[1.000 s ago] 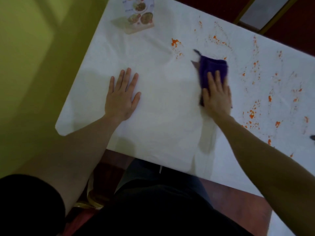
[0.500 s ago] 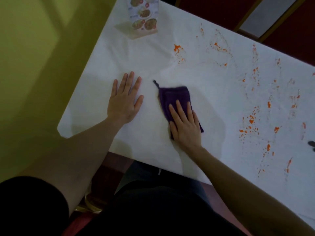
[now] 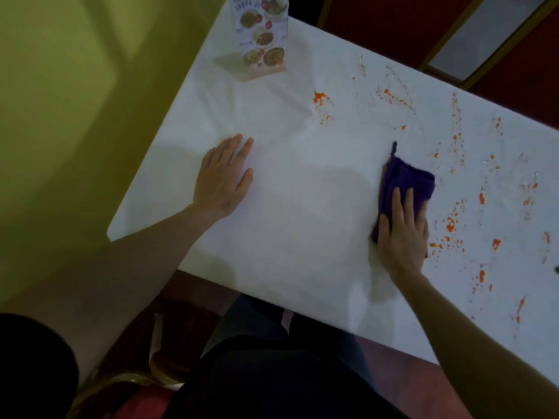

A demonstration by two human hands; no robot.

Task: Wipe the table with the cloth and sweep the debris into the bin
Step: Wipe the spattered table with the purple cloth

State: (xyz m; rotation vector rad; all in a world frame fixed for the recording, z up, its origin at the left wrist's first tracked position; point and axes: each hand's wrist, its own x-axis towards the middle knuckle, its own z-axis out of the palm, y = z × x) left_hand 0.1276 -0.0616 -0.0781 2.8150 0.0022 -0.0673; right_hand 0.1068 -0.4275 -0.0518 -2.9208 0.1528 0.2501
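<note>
A folded purple cloth (image 3: 405, 182) lies flat on the white table (image 3: 302, 207), right of centre. My right hand (image 3: 400, 234) presses down on its near half, fingers spread over it. My left hand (image 3: 222, 179) rests flat and empty on the table to the left, fingers apart. Orange debris specks (image 3: 450, 223) are scattered over the table's right part, just right of the cloth, and an orange blotch (image 3: 319, 98) sits further back. No bin is in view.
A menu card on a wooden stand (image 3: 260, 40) stands at the table's far left corner. A yellow-green wall (image 3: 75, 116) runs along the left. A red chair seat (image 3: 142, 400) is below the near edge, beside my dark-clothed legs.
My right hand slid the cloth left and toward me, then back right to the edge of the orange specks. My left hand stayed flat in place.
</note>
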